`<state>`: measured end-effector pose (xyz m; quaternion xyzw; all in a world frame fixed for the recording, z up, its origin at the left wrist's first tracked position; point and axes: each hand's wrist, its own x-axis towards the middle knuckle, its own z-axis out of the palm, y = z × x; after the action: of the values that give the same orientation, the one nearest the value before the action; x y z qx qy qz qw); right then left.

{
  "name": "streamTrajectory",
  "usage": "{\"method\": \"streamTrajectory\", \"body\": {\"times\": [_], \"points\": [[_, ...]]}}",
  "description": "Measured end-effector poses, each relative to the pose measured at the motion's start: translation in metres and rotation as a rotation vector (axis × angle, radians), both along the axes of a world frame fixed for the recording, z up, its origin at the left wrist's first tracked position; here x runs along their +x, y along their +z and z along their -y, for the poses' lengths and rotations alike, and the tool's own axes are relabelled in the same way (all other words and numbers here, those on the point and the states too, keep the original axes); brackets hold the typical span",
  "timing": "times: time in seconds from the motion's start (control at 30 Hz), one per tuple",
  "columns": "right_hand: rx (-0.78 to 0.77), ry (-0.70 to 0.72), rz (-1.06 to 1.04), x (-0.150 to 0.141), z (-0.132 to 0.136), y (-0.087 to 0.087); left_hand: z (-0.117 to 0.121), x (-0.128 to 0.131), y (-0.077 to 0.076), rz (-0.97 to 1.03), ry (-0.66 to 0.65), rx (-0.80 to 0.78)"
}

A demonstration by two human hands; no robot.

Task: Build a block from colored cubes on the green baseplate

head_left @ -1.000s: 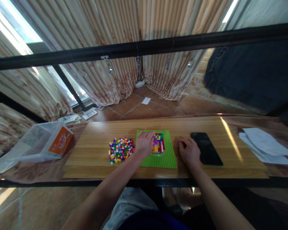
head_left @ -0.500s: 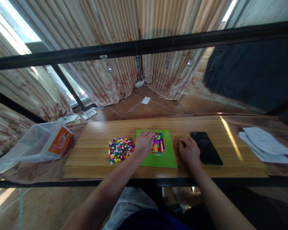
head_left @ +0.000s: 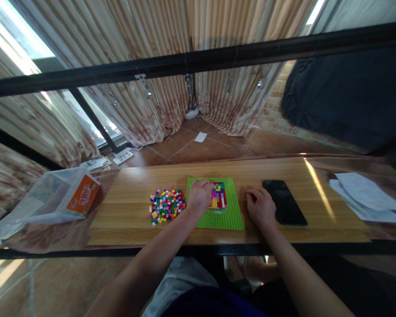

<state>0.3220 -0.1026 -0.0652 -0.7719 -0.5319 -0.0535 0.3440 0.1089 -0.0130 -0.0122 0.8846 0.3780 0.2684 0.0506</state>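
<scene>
My left hand (head_left: 199, 195) is over the left part of a patch of colourful toy bricks (head_left: 219, 197), fingers bent and pressed together at its upper edge. Whatever its fingertips hold is hidden. The patch of red, yellow, pink, blue and white bricks sits on a green studded baseplate (head_left: 235, 215). To the left of the plate lies a heap of small loose bricks (head_left: 166, 206) in many colours. Resting on the tabletop right of the plate, my right hand (head_left: 261, 206) is loosely curled, with nothing visible in it. A black phone (head_left: 285, 202) lies right beside that hand.
A clear plastic tub (head_left: 57, 189) with an orange label stands at the left end of the wooden board (head_left: 125, 193). White papers (head_left: 369, 193) lie at the right. A dark metal bar (head_left: 211, 61) crosses beyond the board, before striped curtains (head_left: 165, 35).
My left hand has stayed over the bricks, its fingers shifting only slightly. My right hand rests in the same place. The whole view has moved a little.
</scene>
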Motion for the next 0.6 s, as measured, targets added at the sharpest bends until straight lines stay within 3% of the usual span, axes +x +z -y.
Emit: {"method": "streamTrajectory", "body": {"times": [0.33, 0.6], "points": [[0.012, 0.014, -0.013, 0.001, -0.001, -0.001, 0.002, -0.003, 0.004, 0.077, 0.039, -0.052], [0.008, 0.008, -0.005, 0.001, 0.000, 0.000, 0.025, -0.051, 0.007, 0.235, 0.105, -0.047]]}}
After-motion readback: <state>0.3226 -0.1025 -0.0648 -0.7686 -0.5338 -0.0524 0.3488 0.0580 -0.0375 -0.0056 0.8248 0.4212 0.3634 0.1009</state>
